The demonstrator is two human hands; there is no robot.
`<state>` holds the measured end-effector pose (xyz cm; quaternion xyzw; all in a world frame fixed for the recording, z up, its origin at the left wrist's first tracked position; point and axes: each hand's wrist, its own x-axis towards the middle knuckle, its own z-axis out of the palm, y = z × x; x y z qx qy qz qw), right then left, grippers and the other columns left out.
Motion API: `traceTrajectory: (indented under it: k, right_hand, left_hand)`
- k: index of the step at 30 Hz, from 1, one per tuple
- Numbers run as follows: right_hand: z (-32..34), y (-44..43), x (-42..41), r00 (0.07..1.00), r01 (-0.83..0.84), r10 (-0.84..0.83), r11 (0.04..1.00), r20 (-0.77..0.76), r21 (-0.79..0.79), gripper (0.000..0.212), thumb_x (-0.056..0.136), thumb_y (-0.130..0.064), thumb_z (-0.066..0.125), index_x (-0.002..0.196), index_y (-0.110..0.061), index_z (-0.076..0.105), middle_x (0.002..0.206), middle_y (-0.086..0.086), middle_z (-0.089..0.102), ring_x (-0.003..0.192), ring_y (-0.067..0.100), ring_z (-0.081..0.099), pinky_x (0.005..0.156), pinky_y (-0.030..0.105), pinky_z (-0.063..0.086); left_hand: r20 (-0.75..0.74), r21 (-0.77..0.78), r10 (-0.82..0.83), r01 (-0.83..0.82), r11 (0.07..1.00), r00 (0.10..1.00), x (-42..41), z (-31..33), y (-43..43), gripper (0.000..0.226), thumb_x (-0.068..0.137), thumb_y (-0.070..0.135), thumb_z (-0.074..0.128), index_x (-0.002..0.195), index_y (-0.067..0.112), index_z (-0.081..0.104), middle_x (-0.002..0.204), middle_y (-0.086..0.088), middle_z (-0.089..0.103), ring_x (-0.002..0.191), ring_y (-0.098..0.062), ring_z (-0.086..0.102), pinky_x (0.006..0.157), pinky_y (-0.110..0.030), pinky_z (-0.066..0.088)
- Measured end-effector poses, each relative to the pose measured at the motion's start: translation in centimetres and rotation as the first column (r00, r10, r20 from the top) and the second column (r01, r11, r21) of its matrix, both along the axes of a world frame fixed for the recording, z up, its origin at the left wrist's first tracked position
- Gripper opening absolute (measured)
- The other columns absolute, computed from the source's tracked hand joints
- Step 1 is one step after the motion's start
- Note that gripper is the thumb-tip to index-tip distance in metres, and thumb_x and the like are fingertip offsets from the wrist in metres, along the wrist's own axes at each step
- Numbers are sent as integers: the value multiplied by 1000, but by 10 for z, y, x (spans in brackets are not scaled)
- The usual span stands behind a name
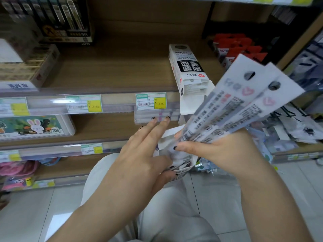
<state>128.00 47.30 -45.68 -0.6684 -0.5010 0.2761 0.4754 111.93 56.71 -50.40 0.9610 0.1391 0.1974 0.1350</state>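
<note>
My right hand grips the lower ends of several long white refill packets, which fan up and to the right, each with a hang hole at its top. My left hand holds a small white carton just left of the packets. Its thumb is under the carton and its fingers stretch forward over it. An open white and black box lies on the wooden shelf behind the packets, its open end towards me with more white packets showing inside.
Price tags line the shelf's front rail. A black pen display box stands at the back left and red packs at the back right. A rabbit-printed box sits on the shelf below. Loose packets lie on the right-hand shelf.
</note>
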Motion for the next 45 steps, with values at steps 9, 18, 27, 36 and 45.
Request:
traceTrajectory:
  k: [9,18,27,36,45]
  right_hand:
    - [-1,13,-6,993,-58,50,995,104,79,28,66,-19,81,89,-32,74,94,-30,68,90,-11,64,75,5,48]
    - [7,20,-1,980,-173,175,984,95,-30,25,72,-22,80,82,-40,68,89,-18,70,86,-5,65,76,15,52]
    - [-12,24,1,981,-179,178,984,81,9,15,74,-42,67,82,-30,71,81,-17,70,80,0,66,73,24,55]
    - [29,14,14,950,-13,159,880,-269,475,17,87,-20,52,90,-23,68,67,-7,56,55,6,46,53,18,40]
    - [27,28,-7,961,-242,222,963,164,119,26,76,-22,70,77,4,65,69,18,62,64,30,58,59,46,46]
  left_hand:
    - [-6,-31,-47,47,998,999,-2,1,-1,23,83,37,55,84,18,68,138,-13,44,132,-33,38,98,-37,38]
    - [145,-69,-97,108,992,985,-5,-9,4,26,86,34,58,107,20,50,123,6,48,115,-21,50,97,-28,39]
    - [249,-212,5,49,976,969,-11,-11,5,26,80,35,60,105,28,55,108,18,53,99,-3,55,88,-7,38]
    - [177,-164,2,27,986,984,-10,-6,9,26,80,37,59,98,20,66,97,6,67,91,-7,58,78,-14,44]
    - [121,-132,-66,82,988,990,-7,-6,11,28,82,34,57,109,27,56,111,9,54,100,-12,57,83,-23,46]
